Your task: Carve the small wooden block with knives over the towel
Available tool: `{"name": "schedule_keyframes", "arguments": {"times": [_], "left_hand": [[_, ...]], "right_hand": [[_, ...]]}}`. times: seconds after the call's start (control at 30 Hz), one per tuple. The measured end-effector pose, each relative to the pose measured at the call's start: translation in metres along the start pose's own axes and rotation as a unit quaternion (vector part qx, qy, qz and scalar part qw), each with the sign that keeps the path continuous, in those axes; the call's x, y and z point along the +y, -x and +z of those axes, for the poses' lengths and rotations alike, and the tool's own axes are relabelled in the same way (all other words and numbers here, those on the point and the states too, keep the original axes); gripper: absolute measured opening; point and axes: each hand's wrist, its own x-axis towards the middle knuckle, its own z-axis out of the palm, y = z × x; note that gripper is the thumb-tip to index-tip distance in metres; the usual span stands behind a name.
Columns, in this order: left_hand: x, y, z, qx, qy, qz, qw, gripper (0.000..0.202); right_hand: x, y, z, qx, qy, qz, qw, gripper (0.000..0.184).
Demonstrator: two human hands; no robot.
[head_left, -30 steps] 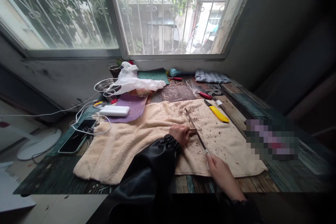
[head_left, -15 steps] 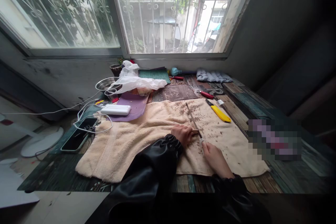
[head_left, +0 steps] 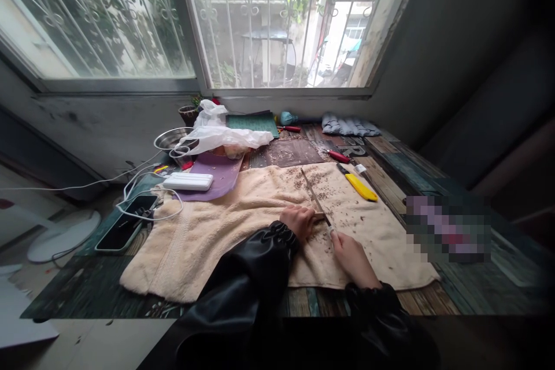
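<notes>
A long thin file [head_left: 313, 195] lies slanted across a cream towel [head_left: 225, 225] strewn with wood shavings. My right hand [head_left: 351, 254] is closed on the file's near end. My left hand [head_left: 298, 221] is closed on a small wooden piece [head_left: 319, 217] and presses it to the towel just under the file. Both arms wear black sleeves.
A yellow utility knife [head_left: 359, 184] and a red-handled tool [head_left: 338, 156] lie right of the file. A white power bank [head_left: 188, 181], purple mat [head_left: 217, 173], phone with cable [head_left: 125, 225], metal bowls [head_left: 171, 140] and plastic bag [head_left: 225, 137] sit at left. A barred window stands behind.
My right hand has pushed the file forward, moving from the towel's near edge up close to my left hand. The left hand has stayed put.
</notes>
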Motion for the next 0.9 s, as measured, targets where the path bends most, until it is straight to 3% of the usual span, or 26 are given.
{"name": "schedule_keyframes", "arguments": {"times": [0.13,0.37,0.53,0.7,0.9], "left_hand": [[-0.001,-0.002,-0.002,-0.002,0.005,-0.025,1.000,0.021],[-0.006,-0.003,-0.001,-0.002,0.001,-0.002,1.000,0.021],[-0.003,0.000,0.003,0.013,0.005,0.031,0.999,0.023],[-0.002,0.001,0.005,0.022,0.006,0.005,1.000,0.022],[-0.005,-0.001,0.005,0.018,-0.008,-0.008,1.000,0.021]], "right_hand": [[-0.001,-0.002,0.002,0.006,-0.005,-0.008,1.000,0.041],[0.020,0.039,0.020,0.004,-0.046,0.004,0.999,0.040],[0.010,0.011,0.012,0.011,-0.012,0.007,1.000,0.039],[0.000,-0.011,0.001,-0.005,-0.013,-0.011,1.000,0.038],[0.016,0.027,-0.007,-0.031,-0.053,-0.008,0.998,0.036]]}}
